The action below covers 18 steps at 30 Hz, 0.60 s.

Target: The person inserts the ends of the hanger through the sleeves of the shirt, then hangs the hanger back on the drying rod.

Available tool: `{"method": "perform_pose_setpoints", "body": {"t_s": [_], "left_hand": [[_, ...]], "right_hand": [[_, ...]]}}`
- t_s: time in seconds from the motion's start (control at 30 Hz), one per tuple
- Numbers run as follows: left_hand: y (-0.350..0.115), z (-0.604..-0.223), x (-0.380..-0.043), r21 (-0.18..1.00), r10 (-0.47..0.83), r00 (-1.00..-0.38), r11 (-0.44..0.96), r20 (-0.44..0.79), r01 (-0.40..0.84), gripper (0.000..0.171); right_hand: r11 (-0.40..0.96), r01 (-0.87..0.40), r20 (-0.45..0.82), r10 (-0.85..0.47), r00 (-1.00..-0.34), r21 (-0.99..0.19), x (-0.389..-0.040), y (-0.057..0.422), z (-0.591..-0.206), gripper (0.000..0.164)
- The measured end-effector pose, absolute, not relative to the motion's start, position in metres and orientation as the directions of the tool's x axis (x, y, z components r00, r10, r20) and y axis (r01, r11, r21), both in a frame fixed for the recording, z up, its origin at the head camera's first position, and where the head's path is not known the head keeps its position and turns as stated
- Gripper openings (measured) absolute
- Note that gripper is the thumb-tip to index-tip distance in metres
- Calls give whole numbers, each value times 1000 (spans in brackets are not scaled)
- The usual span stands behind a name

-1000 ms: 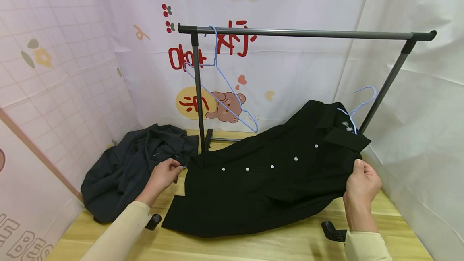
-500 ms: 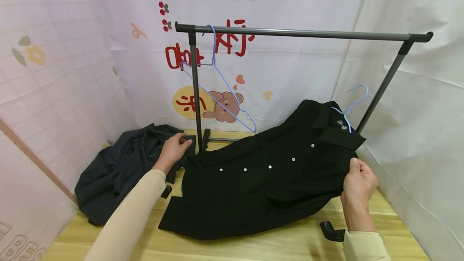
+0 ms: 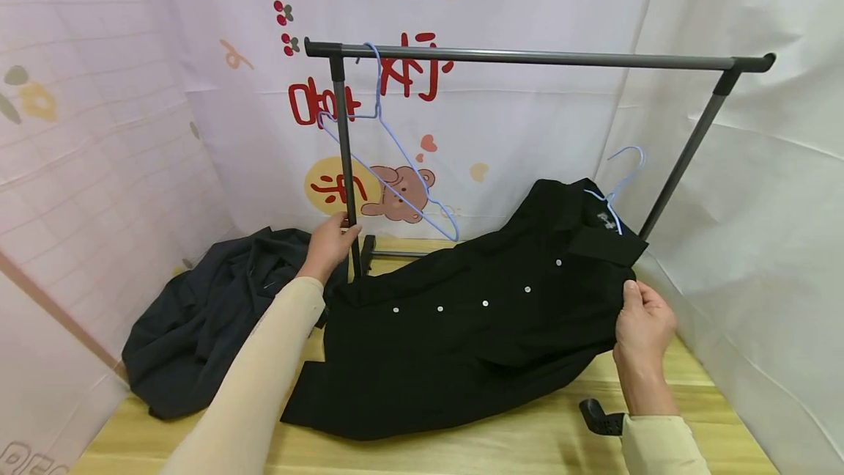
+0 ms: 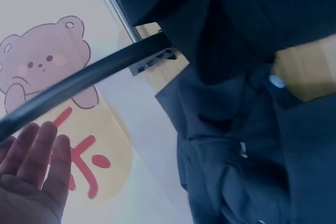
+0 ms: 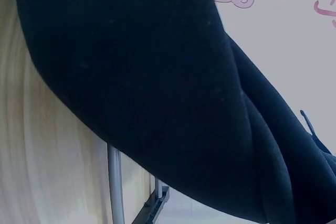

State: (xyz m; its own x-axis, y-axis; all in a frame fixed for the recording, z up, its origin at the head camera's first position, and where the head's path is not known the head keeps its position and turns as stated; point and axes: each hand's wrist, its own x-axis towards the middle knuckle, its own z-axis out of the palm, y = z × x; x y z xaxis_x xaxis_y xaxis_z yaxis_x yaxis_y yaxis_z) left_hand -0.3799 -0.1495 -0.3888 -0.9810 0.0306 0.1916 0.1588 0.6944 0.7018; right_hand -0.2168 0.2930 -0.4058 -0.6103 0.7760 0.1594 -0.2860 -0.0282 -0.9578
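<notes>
A black button-up shirt with white buttons is spread slantwise in front of the clothes rack, its collar up at the right. Inside the collar sits a blue wire hanger, the hook standing free above it. My right hand pinches the shirt's edge just below the collar; that hand is out of sight in the right wrist view, where the black cloth fills most of the picture. My left hand is at the rack's left post, and in the left wrist view its fingers extend straight beside the post.
A second blue hanger hangs at the left end of the rack's bar. A crumpled dark garment lies on the wooden table at the left. Near my right wrist lies a black rack foot. Printed cloth hangs behind.
My left hand has moved up and right, from beside the shirt's hem to the rack's left post. My right hand keeps hold of the shirt. The head view has shifted slightly.
</notes>
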Motion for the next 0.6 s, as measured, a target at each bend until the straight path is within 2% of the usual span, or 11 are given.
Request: {"method": "perform_pose_setpoints", "body": {"t_s": [0.1, 0.23, 0.47, 0.6], "left_hand": [[-146, -387, -381, 676, 3, -974, 720, 226, 159, 32], [-143, -386, -383, 660, -19, -972, 737, 235, 145, 27], [-143, -387, -382, 659, 3, -975, 737, 220, 151, 27], [-144, -386, -382, 655, 5, -976, 741, 218, 150, 26]], "right_hand": [[21, -273, 191, 764, -616, -962, -217, 292, -403, 20], [64, -303, 244, 758, -605, -951, -218, 297, -396, 24], [89, -336, 270, 795, -543, -938, -211, 320, -370, 29], [65, -408, 276, 832, -482, -911, -203, 333, -348, 27]]}}
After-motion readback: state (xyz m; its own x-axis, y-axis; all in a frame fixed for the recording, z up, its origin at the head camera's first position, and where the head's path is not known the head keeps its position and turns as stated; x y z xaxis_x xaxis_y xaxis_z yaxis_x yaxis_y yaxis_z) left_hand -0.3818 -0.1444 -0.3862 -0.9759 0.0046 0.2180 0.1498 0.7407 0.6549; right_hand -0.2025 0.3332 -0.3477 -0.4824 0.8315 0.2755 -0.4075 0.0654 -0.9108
